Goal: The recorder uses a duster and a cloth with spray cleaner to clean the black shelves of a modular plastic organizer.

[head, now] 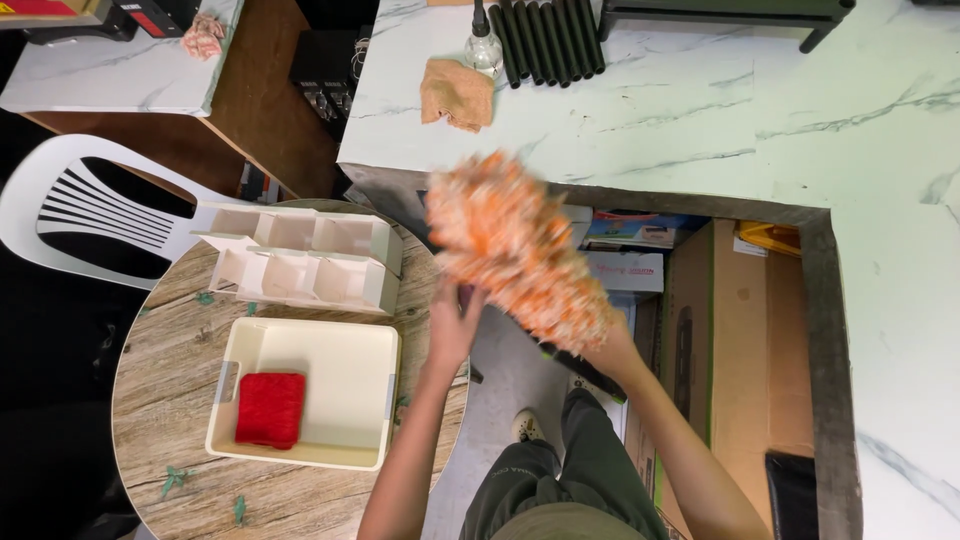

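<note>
Above the round bench (180, 420), the left hand (455, 325) and right hand (610, 350) grip a fluffy orange-and-white duster (515, 250); hard shaking could knock the white divider box (300, 260) off.

A fluffy orange-and-white duster (520, 245), blurred by motion, is held up in the air in front of the pale marble counter's edge, just right of the round wooden table. Its shaggy head tilts from upper left down to lower right.
</note>
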